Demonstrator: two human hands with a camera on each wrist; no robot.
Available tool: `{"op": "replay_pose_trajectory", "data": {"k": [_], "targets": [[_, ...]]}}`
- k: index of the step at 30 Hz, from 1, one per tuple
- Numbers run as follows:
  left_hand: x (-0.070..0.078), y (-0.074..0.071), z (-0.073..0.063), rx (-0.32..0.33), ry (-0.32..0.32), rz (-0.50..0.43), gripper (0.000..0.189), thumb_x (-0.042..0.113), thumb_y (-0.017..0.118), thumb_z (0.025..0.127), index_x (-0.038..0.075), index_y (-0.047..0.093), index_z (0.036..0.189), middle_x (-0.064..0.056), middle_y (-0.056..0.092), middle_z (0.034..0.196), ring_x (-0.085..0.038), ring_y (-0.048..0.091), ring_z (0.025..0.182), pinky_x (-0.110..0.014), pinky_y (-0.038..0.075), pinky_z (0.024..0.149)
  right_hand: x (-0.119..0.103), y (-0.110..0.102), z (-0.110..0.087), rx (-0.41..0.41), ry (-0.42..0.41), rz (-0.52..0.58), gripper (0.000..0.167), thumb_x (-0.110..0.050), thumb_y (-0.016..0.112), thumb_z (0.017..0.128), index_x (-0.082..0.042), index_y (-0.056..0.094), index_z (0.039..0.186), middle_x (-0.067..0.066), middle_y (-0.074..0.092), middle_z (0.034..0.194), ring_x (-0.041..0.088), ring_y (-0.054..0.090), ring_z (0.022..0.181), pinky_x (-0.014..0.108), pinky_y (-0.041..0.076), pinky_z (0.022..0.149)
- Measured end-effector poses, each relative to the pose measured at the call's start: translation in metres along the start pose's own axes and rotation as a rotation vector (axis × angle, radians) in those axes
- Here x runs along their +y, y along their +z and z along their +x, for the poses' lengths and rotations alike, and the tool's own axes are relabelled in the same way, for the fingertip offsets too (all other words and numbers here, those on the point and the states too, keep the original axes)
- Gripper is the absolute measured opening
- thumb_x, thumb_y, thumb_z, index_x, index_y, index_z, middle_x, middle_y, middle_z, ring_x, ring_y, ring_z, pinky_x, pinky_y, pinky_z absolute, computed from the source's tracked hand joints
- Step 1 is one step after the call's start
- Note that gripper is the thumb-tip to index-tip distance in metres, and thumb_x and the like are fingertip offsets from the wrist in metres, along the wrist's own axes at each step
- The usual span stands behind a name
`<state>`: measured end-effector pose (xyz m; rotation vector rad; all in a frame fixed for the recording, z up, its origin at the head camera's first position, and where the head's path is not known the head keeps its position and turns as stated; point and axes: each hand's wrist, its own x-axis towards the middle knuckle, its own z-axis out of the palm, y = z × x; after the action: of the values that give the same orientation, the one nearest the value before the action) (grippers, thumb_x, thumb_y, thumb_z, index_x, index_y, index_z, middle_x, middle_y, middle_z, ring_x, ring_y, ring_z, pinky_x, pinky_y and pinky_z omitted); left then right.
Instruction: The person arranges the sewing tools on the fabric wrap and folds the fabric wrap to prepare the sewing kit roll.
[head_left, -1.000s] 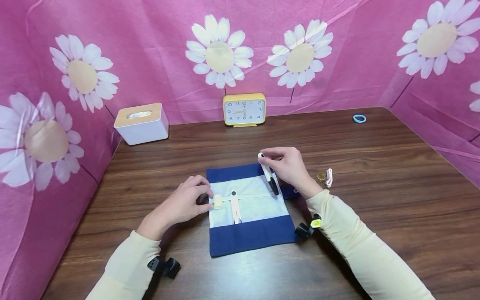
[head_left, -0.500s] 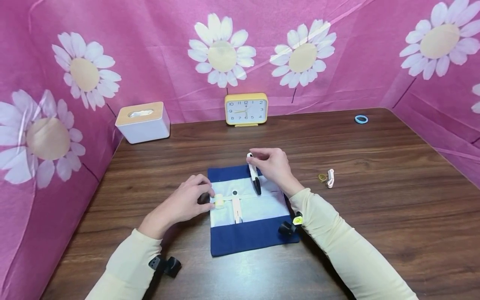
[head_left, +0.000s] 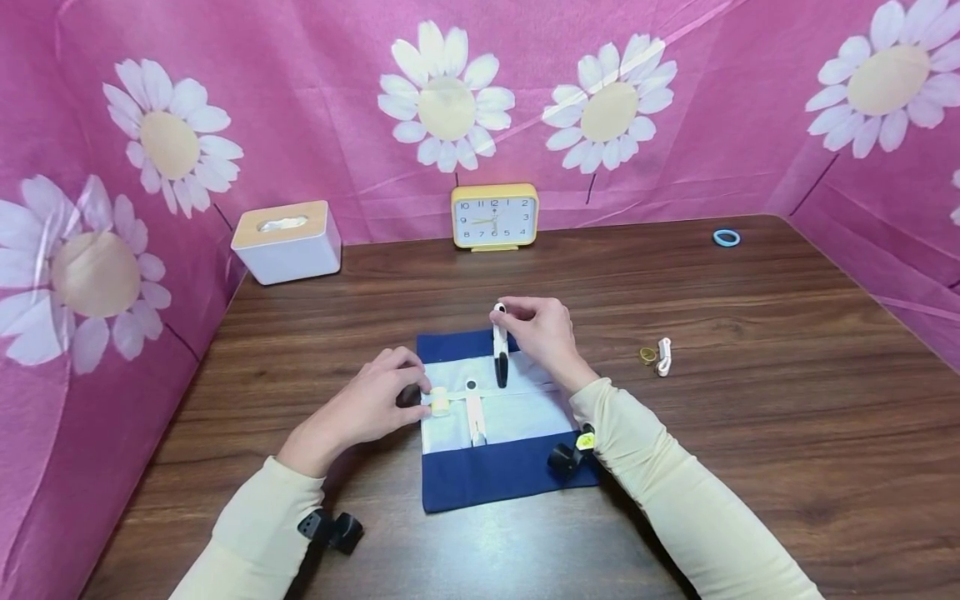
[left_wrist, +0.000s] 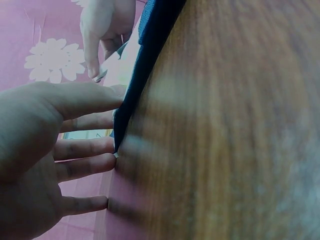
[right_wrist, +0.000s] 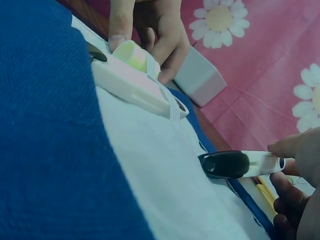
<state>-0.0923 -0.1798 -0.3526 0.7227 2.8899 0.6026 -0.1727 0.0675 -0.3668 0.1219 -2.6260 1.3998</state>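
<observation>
A navy fabric roll-up pouch (head_left: 510,473) lies unfolded, its white lining facing up. With thumb and fingers my right hand (head_left: 546,333) pinches the white end of a slim tool with a black cap (right_wrist: 227,164). Its black end points down close over the lining near the elastic band. My left hand (head_left: 371,400) has its fingers extended, the tips at the pouch's left edge beside a small pale yellow roll (head_left: 439,402). That roll sits under the elastic, as does a slim white tool (head_left: 475,412) with a metal end, right of it.
A white clip-like piece (head_left: 663,357) and a small gold ring-shaped item (head_left: 647,357) lie right of the pouch. Farther back are a blue ring (head_left: 726,238), a yellow alarm clock (head_left: 495,218) and a tissue box (head_left: 288,250). A pink floral cloth (head_left: 322,133) hangs behind the table.
My right hand has moved left over the pouch with the white-and-black tool, which now stands more upright, nearer the other white tool. The left hand has stayed at the pouch's edge.
</observation>
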Motion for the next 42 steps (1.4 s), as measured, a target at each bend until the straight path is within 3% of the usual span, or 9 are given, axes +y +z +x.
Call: {"op": "replay_pose_trajectory", "data": {"k": [13,25,36,42], "targets": [[-0.0003,-0.0004,-0.0009,0.006,0.017,0.011,0.019,0.021,0.080,0.087,0.011,0.075,0.102,-0.008,0.061,0.118,-0.028,0.052,0.114,-0.053,0.044,0.097,0.0021,0.0019,-0.0046,-0.005,0.009,-0.020,0.034,-0.031,0.081,0.086,-0.013,0.078,0.115,0.008,0.078,0.094,0.021,0.068,0.086,0.029,0.042,0.071],[-0.0010,0.0007,0.0004,0.004,0.014,0.012,0.018,0.021,0.080,0.087,0.012,0.074,0.102,-0.008,0.060,0.118,-0.028,0.052,0.114,-0.053,0.044,0.098,0.0051,0.0084,-0.0053,0.060,-0.061,-0.050,0.029,-0.028,0.082,0.084,-0.013,0.080,0.109,0.004,0.074,0.080,0.018,0.066,0.077,0.030,0.041,0.071],[-0.0004,0.0004,-0.0008,0.007,0.011,0.008,0.020,0.021,0.080,0.086,0.011,0.074,0.102,-0.008,0.060,0.118,-0.028,0.051,0.113,-0.052,0.044,0.098,0.0044,0.0075,-0.0080,0.032,-0.084,-0.082,0.026,-0.032,0.083,0.083,-0.015,0.082,0.102,0.003,0.078,0.082,0.018,0.069,0.076,0.033,0.044,0.070],[-0.0004,0.0010,-0.0007,0.007,0.009,0.005,0.019,0.021,0.081,0.086,0.011,0.074,0.102,-0.007,0.060,0.118,-0.027,0.051,0.113,-0.052,0.044,0.098,0.0061,0.0020,-0.0068,-0.075,-0.090,-0.096,0.026,-0.032,0.082,0.084,-0.014,0.082,0.103,0.003,0.078,0.085,0.016,0.067,0.076,0.029,0.044,0.068]]}}
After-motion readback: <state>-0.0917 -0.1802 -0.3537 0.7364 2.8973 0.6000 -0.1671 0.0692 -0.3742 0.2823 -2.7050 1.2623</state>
